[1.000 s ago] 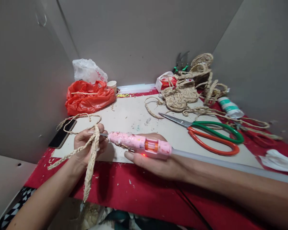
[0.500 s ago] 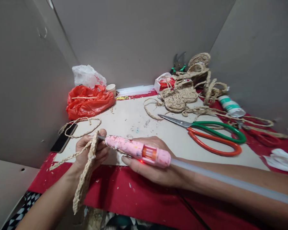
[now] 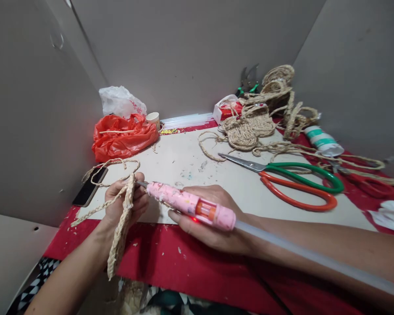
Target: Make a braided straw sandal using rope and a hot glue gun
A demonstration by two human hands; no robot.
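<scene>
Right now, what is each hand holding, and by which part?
The left hand grips a braided straw rope near its upper end. The right hand holds a pink glue gun around its body, nozzle at the braid.

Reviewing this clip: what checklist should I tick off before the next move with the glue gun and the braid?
1. Left hand grips the braided rope: ok.
2. Right hand holds the pink glue gun: ok.
3. Nozzle up against the braided rope: ok.
4. Red light on the gun lit: ok.
5. Glue stick loaded at the back: ok.
6. Glue coming out at the tip: cannot tell.
</scene>
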